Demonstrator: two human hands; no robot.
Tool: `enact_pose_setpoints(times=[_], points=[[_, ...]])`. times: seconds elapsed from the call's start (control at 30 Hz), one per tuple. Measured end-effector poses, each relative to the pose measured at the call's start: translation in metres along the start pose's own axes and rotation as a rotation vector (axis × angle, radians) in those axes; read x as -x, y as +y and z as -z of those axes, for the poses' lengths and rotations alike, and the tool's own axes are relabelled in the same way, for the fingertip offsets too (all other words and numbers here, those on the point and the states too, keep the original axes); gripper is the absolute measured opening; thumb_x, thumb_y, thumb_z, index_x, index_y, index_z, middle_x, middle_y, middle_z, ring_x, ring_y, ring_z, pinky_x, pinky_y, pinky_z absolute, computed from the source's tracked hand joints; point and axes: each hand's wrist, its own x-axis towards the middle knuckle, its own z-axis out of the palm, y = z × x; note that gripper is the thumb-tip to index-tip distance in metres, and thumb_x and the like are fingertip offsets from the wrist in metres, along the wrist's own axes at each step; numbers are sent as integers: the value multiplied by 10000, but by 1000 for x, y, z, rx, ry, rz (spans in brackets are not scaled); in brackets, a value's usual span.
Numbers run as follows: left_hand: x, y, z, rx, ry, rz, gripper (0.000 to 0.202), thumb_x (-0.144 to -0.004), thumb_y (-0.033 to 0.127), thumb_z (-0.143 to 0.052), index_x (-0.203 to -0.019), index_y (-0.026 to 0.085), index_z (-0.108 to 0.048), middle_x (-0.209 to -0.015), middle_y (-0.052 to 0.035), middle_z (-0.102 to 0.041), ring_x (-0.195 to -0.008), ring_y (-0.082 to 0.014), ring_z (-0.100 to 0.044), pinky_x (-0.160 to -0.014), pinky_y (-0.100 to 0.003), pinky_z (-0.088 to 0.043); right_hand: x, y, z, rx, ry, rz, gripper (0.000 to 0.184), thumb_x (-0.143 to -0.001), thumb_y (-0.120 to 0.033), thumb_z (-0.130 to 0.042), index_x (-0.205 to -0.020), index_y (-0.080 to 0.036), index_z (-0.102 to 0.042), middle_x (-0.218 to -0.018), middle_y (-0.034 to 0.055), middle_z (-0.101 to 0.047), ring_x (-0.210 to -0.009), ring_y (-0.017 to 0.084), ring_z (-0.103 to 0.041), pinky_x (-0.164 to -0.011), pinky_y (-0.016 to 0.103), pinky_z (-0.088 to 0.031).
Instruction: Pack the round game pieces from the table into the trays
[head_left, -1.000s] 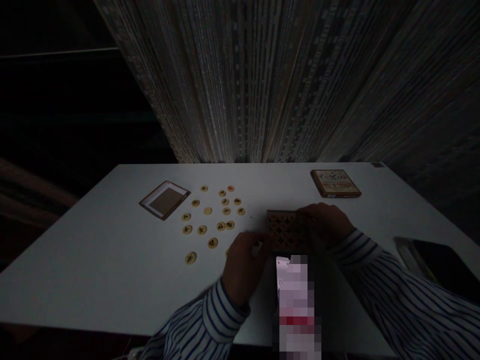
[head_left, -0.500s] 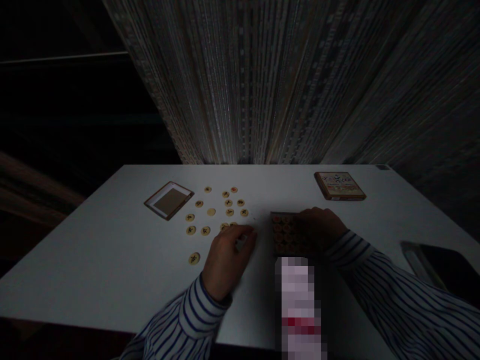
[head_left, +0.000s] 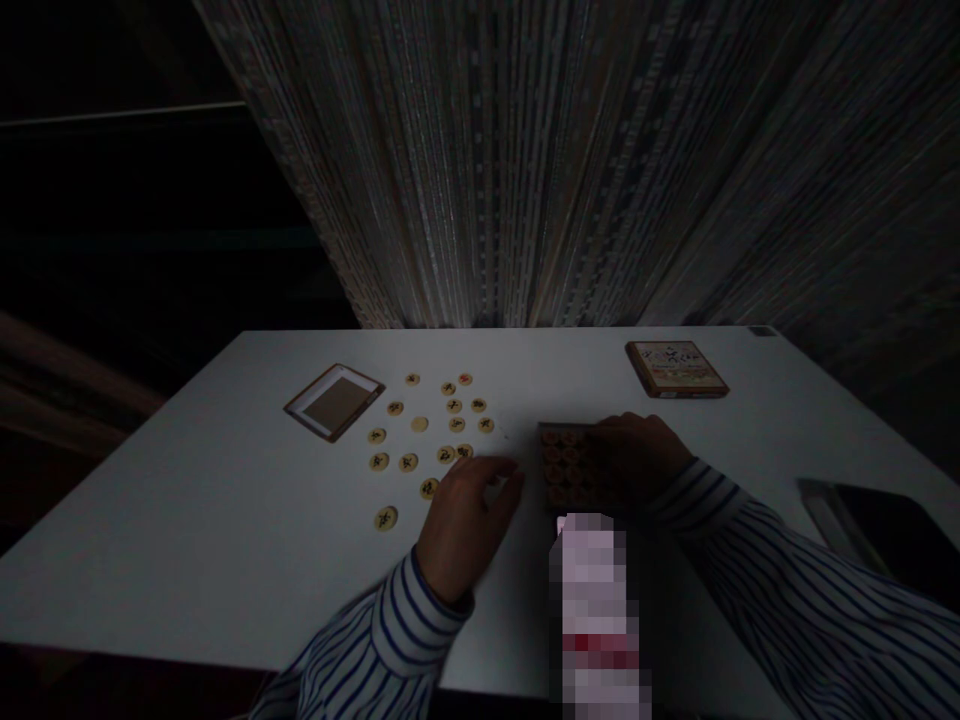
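Observation:
Low over the white table (head_left: 225, 560), my left hand (head_left: 465, 520) is curled, thumb and fingertips close together. Whatever may be between those tips is too dark to make out. Several round pale xiangqi pieces with dark characters lie loose by it, among them one piece (head_left: 429, 488) beside its knuckles and another piece (head_left: 385, 518) farther left. A shallow square box (head_left: 541, 465) holds rows of pieces with reddish marks. My right hand (head_left: 641, 448) grips its right side, covering that part. Shadow partly hides the right fingers.
At the back left lies an open box part (head_left: 300, 408) with a grey-brown inside. A boxed set (head_left: 679, 370) with a printed lid rests at the back right. A dark flat object (head_left: 885, 535) is near the right edge. A fringe curtain (head_left: 487, 200) hangs behind.
My left hand has shifted slightly right, away from the loose pieces, uncovering one beside its knuckles. My right hand stays at the box.

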Motion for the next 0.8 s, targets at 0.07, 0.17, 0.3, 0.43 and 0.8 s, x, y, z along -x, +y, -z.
enact_pose_setpoints(times=[0.07,0.17,0.3,0.43,0.8], points=[[1,-2,4,-16,-3,-7,202,-813,276,-502,-906,187,-657,-860,-57,-683,-801,-182,-607,-751,-336,-482,0,3,1,-21,19,-7,278,-815,-210,-441,-1012,-238,-635,-1036,72,-648,-913,242,-585,-693,350,-414],[0,-5,16,-57,6,-37,208,-814,295,-499,-914,198,-654,-853,-54,-679,-809,-185,-604,-752,-342,-482,-3,11,5,-84,88,-13,293,-812,-210,-450,-1044,-223,-627,-1054,62,-647,-950,230,-577,-749,352,-417],[-14,-13,40,-136,16,-51,233,-813,319,-496,-938,199,-651,-875,-53,-680,-815,-185,-608,-753,-334,-483,-19,13,19,-110,161,35,312,-820,-204,-423,-1057,-192,-625,-1071,79,-643,-964,220,-572,-788,350,-414],[-47,-32,59,-233,17,20,264,-802,285,-501,-994,168,-640,-902,-71,-681,-817,-193,-617,-770,-323,-477,-54,-10,36,-117,112,132,338,-827,-228,-406,-1100,-186,-602,-1117,78,-621,-1015,233,-546,-826,365,-401],[-113,-83,44,-250,43,156,306,-765,116,-475,-1034,137,-620,-967,-90,-682,-894,-179,-620,-827,-280,-455,-164,-85,39,-222,86,261,460,-799,-324,-459,-1226,-159,-500,-1141,106,-591,-1002,199,-551,-826,279,-396]])
